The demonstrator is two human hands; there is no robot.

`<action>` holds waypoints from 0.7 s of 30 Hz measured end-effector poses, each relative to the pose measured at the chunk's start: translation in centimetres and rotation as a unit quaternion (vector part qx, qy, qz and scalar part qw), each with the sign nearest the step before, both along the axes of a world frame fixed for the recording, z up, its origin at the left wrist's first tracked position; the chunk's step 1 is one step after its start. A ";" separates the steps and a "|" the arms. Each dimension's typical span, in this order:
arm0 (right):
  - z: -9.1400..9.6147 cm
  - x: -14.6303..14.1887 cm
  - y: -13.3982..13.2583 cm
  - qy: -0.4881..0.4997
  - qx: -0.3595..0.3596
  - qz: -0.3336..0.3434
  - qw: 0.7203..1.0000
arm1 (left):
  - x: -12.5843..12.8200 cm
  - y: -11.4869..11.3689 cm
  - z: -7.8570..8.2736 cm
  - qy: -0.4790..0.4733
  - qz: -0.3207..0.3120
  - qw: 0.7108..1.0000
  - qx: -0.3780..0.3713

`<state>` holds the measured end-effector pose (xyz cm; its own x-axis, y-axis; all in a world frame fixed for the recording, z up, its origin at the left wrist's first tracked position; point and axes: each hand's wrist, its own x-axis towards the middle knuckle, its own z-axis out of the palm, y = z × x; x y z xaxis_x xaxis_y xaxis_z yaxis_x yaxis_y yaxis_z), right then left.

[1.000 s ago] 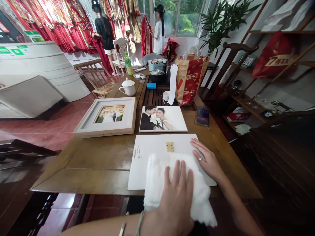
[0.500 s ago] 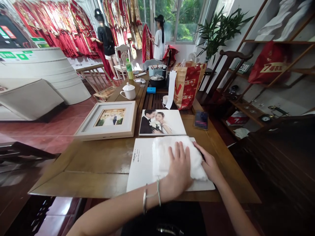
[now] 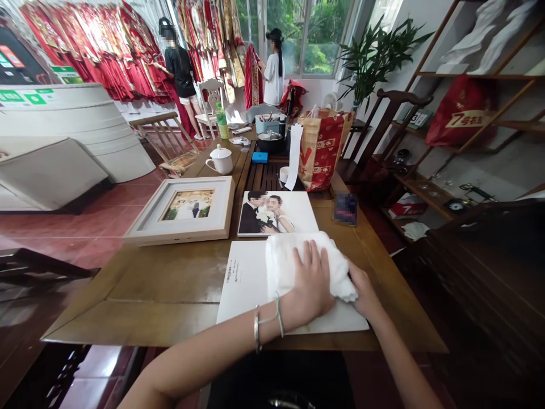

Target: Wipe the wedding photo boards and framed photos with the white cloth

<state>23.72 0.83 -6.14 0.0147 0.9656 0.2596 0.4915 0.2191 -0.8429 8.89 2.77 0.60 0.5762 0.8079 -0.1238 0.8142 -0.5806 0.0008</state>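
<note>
A folded white towel [image 3: 279, 264] lies bunched on a flat white panel [image 3: 242, 304], which has small print and a barcode along its left side. My left hand [image 3: 313, 284] presses on the towel, open, with its fingers spread and lying flat. At the panel's right edge, my right hand [image 3: 364, 292] appears closed round the edge; the towel hides part of its fingers. Just beyond the panel lies a wedding photo print [image 3: 293, 213] showing a couple. To its left rests a pale wooden picture frame [image 3: 223, 218] with a smaller photo inside.
On the wooden table [image 3: 162, 284] stand a lidded white mug [image 3: 221, 160], a green-capped bottle [image 3: 222, 122], a blue box [image 3: 259, 157] and a red-and-brown paper bag [image 3: 321, 150]. A small dark item [image 3: 346, 209] lies right. Two people stand by hanging red garments [image 3: 93, 51].
My left hand still presses the towel, which has bunched up and drawn in at its lower right. My right hand has shifted slightly. The view has moved a little.
</note>
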 end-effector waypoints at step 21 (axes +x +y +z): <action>0.0 0.2 0.2 0.018 -0.053 -0.013 0.998 | -2.2 -9.2 -2.6 -0.089 -0.063 0.989 0.096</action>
<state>23.88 1.03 -6.11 0.0473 0.9867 0.1552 0.4639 0.1159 -0.8783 6.73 -6.45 -1.99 0.6720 0.7277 0.1374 0.7327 -0.6803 0.0189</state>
